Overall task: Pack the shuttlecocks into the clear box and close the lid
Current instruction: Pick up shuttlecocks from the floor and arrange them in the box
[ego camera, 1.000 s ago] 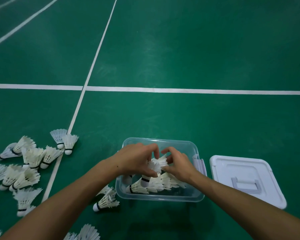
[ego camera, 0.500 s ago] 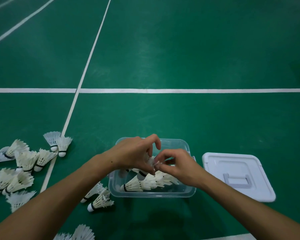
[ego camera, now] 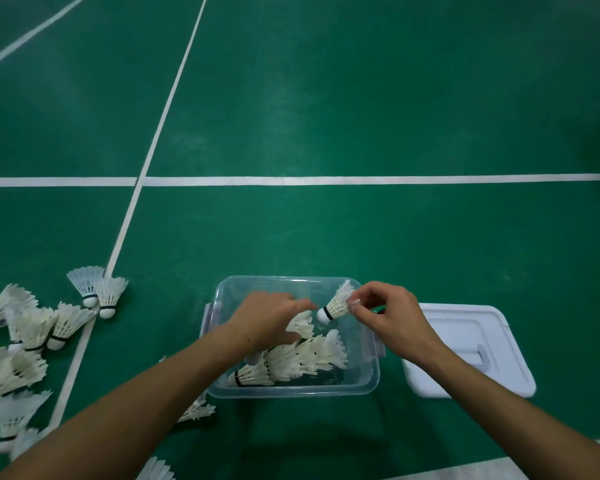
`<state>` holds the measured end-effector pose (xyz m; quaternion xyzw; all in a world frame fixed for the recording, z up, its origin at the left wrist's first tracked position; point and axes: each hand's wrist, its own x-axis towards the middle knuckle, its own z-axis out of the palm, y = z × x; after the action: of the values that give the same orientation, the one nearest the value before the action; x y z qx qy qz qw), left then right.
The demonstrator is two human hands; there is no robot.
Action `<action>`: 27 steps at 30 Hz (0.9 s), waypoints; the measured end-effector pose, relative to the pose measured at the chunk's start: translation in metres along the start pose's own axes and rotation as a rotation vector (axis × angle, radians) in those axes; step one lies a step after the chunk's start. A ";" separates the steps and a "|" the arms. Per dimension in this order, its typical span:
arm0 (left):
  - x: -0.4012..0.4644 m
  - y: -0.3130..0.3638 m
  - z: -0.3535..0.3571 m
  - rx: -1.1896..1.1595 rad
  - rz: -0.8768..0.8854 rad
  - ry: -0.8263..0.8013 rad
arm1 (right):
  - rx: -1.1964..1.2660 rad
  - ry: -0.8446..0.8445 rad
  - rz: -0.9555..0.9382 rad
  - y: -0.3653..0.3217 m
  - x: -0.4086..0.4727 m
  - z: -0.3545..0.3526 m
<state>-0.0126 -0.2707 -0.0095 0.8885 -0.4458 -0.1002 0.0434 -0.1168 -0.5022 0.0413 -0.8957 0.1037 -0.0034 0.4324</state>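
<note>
Nearest, two bare forearms reach out over the green court floor [ego camera: 326,116] toward the clear box [ego camera: 373,372], which sits open just ahead so both hands can work inside it. A nested row of shuttlecocks [ego camera: 291,362] lies on its side along the box's near part, cork toward the left, stacked one into the next, probably to save room. The left hand [ego camera: 267,322] is down in the box with its fingers stretched over the feathers of another shuttlecock [ego camera: 302,323]; whether that grip has closed on anything I cannot tell, since the palm hides it. The right hand [ego camera: 388,317] is raised over the box's far right corner and pinches a single shuttlecock [ego camera: 336,304] by its feather skirt between thumb and fingertips, cork pointing down and left, seemingly aimed to slot into the row. The white lid [ego camera: 465,351] lies flat on the floor just right of the box, handle up, within easy reach for closing. To the left, many loose shuttlecocks [ego camera: 35,327] are scattered on the floor, so packing looks far from finished.
</note>
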 end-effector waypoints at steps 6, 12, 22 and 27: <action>0.021 0.004 0.012 0.069 -0.088 -0.053 | -0.008 0.029 0.013 0.000 -0.001 0.004; 0.022 0.002 0.011 0.090 -0.086 -0.063 | -0.024 0.038 0.028 -0.002 -0.005 0.005; -0.008 -0.014 -0.010 -0.010 -0.045 0.057 | -0.326 0.079 -0.057 -0.024 -0.005 0.033; -0.019 -0.017 -0.018 -0.026 -0.052 0.087 | -0.313 0.028 -0.018 -0.035 0.003 0.061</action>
<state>-0.0067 -0.2460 0.0078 0.9027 -0.4187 -0.0686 0.0716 -0.1017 -0.4340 0.0302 -0.9528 0.1012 -0.0036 0.2861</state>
